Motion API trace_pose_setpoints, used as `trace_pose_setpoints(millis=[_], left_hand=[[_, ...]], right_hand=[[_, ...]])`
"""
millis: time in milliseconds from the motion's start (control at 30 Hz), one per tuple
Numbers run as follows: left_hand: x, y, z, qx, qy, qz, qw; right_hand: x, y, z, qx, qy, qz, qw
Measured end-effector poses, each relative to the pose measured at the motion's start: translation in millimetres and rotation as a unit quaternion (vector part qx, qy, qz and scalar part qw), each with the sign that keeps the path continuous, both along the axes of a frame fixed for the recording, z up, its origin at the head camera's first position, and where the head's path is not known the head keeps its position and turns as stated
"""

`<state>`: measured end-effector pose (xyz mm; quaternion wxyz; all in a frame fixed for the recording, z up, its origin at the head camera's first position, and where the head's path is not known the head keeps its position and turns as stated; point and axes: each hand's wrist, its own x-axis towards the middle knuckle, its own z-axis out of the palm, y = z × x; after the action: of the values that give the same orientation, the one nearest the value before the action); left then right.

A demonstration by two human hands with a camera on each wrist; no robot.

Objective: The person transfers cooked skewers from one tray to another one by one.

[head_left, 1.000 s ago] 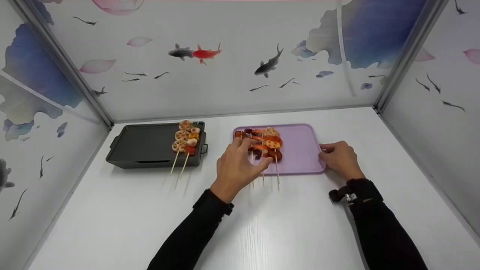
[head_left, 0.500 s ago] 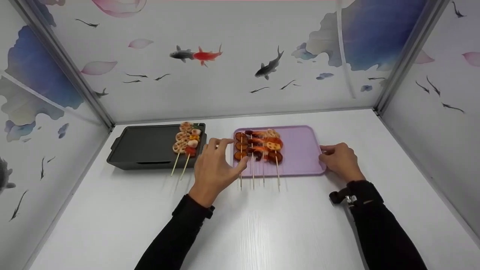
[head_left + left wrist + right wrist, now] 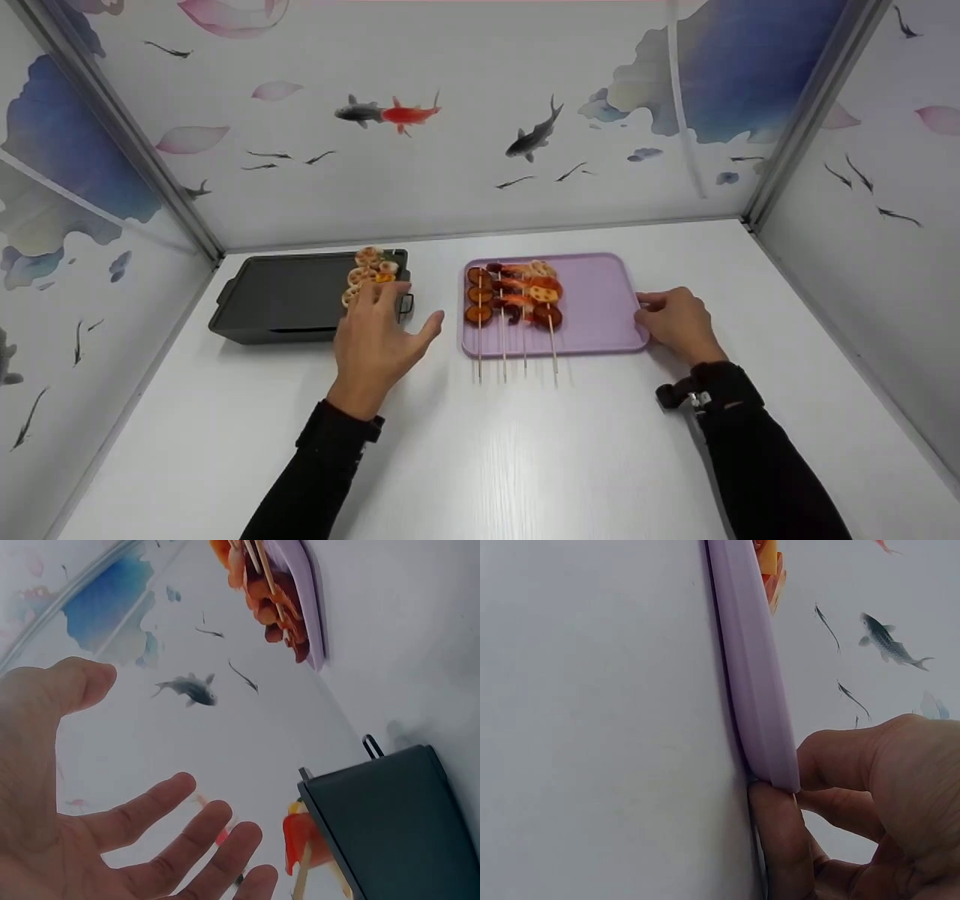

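Note:
My left hand (image 3: 375, 345) hovers at the right end of a black griddle (image 3: 285, 292), fingers spread and holding nothing. It partly hides a lotus-root skewer (image 3: 360, 276) and a mixed skewer (image 3: 385, 276) lying there. In the left wrist view, a red piece (image 3: 304, 836) of skewered food shows beside the griddle's dark side. With thumb and fingers, my right hand (image 3: 681, 324) pinches the right edge of a lilac tray (image 3: 600, 300). On the tray's left half lie several skewers, among them one with brown round slices (image 3: 478, 296) and one with orange-red shrimp (image 3: 514, 285).
A white tabletop (image 3: 540, 450) stretches in front of the tray and griddle. Patterned panels (image 3: 450, 172) with painted fish enclose the back and sides. The skewers' sticks (image 3: 504, 367) stick out over the tray's front edge. A wire handle (image 3: 406, 304) is on the griddle's right end.
My left hand has moved left from above the tray's skewers to the griddle's right end, its fingers spreading wider. My right hand stays on the tray's edge.

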<state>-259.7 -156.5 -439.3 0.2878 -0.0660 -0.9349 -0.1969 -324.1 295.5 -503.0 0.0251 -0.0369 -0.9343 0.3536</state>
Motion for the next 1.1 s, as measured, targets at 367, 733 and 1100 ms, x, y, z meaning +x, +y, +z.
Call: trace_pose_setpoints(millis=[367,733,1100], left_hand=[[-2.6,-40.3,6.5,0.03,-0.036,0.047,0.9978],[-4.2,-67.3,11.0,0.058,-0.126,0.069,0.988],[-3.5,-84.3,15.7,0.058,-0.167,0.063,0.9822]], right_hand=[[-1.9,-1,-2.0,-0.006,-0.005,-0.005,1.0],[0.1,0,-1.1,-0.009,-0.019,-0.003,0.9998],[-1.0,1,-0.6,-0.002,0.008,0.003,1.0]])
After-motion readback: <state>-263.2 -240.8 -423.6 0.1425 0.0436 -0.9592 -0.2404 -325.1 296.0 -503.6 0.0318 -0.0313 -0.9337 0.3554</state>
